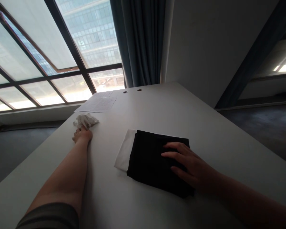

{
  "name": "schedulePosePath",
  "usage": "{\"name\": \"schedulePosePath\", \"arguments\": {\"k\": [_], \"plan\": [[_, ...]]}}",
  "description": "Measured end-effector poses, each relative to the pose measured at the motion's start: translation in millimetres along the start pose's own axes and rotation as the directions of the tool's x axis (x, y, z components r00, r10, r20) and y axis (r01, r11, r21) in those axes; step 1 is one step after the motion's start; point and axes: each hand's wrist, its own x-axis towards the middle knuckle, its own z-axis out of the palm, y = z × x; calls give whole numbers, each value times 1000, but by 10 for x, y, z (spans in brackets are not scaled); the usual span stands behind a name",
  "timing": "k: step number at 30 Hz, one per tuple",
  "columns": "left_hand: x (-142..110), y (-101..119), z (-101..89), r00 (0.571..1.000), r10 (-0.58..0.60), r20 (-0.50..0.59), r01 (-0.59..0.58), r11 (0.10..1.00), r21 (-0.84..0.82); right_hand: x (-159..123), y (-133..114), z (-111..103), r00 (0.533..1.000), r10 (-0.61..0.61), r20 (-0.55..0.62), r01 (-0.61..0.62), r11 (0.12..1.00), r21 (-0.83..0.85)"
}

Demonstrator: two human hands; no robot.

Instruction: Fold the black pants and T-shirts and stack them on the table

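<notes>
At the left of the table, my left hand reaches forward with its fingers closed on a crumpled white cloth, thin and bunched up. My right hand lies with fingers spread over a folded black cloth in the middle of the near tabletop. Under the black cloth's left side, the edge of a folded white cloth shows; the rest of it is hidden.
Both cloths lie on a long white table. Printed paper sheets lie at its far left edge, beyond the crumpled cloth. Two round holes pierce the far end. Windows stand at the left, and a dark curtain hangs behind the table.
</notes>
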Motion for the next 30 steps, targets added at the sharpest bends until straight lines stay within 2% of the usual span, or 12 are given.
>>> {"name": "schedulePosePath", "arguments": {"k": [3, 5, 8, 11, 13, 16, 22, 25, 27, 28, 29, 30], "plan": [[116, 20, 0, 997, -42, -58, 38, 997, -62, 16, -4, -54, 1000, 3, 27, -3, 1000, 6], [165, 41, -7, 993, -46, -105, 33, 991, -126, 27, -14, -115, 995, -9, 104, 8, 1000, 8], [184, 72, -20, 983, 14, -183, -57, 971, -233, 43, -37, -199, 977, -17, 212, 16, 1000, 8], [127, 90, -44, 958, 45, -284, -135, 942, -307, 54, -60, -223, 980, -7, 199, 5, 1000, 12], [46, 103, -80, 960, 10, -280, -97, 950, -298, 56, -78, -213, 985, -5, 174, 4, 1000, 10], [-134, 134, -173, 977, 6, -211, -62, 963, -261, 53, -117, -197, 989, -23, 143, 20, 1000, 19], [-636, 234, -344, 979, 103, -176, -145, 958, -246, 39, -223, -184, 998, -53, 34, 51, 996, 70], [-979, 365, -369, 965, 137, -224, -192, 951, -244, 36, -253, -157, 998, -70, -5, 70, 994, 86], [-1316, 510, -375, 944, 180, -276, -252, 935, -252, 30, -262, -137, 997, -73, -2, 73, 994, 83], [-1528, 597, -379, 924, 236, -301, -319, 909, -269, 24, -266, -129, 998, -68, 2, 68, 994, 81], [-1764, 692, -385, 870, 345, -351, -464, 815, -348, 18, -269, -123, 998, -57, 3, 57, 995, 82], [-2015, 790, -397, 795, 473, -379, -602, 688, -405, 10, -271, -118, 999, -41, 6, 41, 996, 85]]}}
